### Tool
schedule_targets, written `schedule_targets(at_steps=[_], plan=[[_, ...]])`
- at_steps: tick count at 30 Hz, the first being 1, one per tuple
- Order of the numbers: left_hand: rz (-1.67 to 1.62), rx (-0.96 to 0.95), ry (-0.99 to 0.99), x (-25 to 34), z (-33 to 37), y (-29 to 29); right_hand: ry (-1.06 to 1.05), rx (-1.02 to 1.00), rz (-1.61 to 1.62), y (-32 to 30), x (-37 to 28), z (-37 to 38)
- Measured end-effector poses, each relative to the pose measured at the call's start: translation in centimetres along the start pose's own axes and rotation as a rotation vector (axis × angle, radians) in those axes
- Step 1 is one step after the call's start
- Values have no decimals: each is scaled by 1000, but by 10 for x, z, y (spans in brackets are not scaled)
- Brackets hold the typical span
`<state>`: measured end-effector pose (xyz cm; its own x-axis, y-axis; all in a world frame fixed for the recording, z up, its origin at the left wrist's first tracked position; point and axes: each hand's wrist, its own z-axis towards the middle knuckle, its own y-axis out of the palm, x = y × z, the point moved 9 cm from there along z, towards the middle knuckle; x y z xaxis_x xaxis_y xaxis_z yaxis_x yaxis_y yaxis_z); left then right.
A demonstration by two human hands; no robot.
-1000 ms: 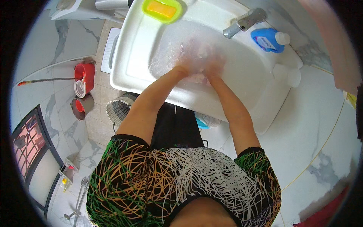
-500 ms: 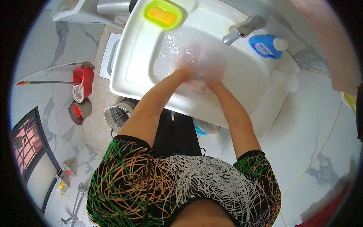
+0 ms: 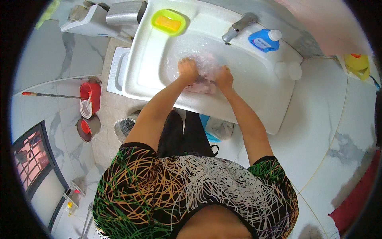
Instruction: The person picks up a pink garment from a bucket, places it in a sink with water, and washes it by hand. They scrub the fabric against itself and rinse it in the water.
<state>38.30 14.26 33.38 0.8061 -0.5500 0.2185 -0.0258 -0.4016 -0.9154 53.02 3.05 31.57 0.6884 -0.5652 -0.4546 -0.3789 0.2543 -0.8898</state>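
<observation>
The wet fabric [image 3: 202, 87] is pale pink, the basin [image 3: 274, 99] white. A lime-green dish [image 3: 154, 19] sets off a yellow-orange soap bar [image 3: 168, 24]. The tap [image 3: 239, 28] is silver-grey, and the bottle [image 3: 260, 41] bright blue with a white cap [image 3: 275, 35]. My black shirt [image 3: 223, 179] is patterned with tangled lines of white, orange and green; my trousers [image 3: 170, 137] are plain black. Grey marbling veins the white tiles [image 3: 345, 148]. One bucket [image 3: 95, 95] is red.

Glossy basin [image 3: 145, 73], bundle [image 3: 202, 86] probably cloth
</observation>
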Motion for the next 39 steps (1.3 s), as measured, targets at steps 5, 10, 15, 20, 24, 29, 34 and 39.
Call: schedule_targets(at_steps=[5, 10, 15, 20, 24, 29, 34, 39], plan=[[-154, -95, 41, -16, 16, 38, -152, -28, 57, 17, 34, 11], [-274, -33, 162, -21, 22, 60, -217, -72, 219, 10, 55, 0], [-229, -180, 439, 3, 14, 70, -5, -15, 179, -4, 87, -15], [-227, 54, 647, 26, -9, 34, 145, 132, 199, -14, 140, -17], [-318, 220, 813, 38, -39, 20, 727, 34, 803, 16, 193, -36], [-523, 148, 937, 61, -81, 35, 952, -37, 1332, 50, 205, -51], [-354, 59, 805, 78, -89, 61, 1104, 32, 1839, 59, 225, -45], [-276, -3, 592, 54, -73, 90, 1084, -664, 1614, 66, 181, -65]])
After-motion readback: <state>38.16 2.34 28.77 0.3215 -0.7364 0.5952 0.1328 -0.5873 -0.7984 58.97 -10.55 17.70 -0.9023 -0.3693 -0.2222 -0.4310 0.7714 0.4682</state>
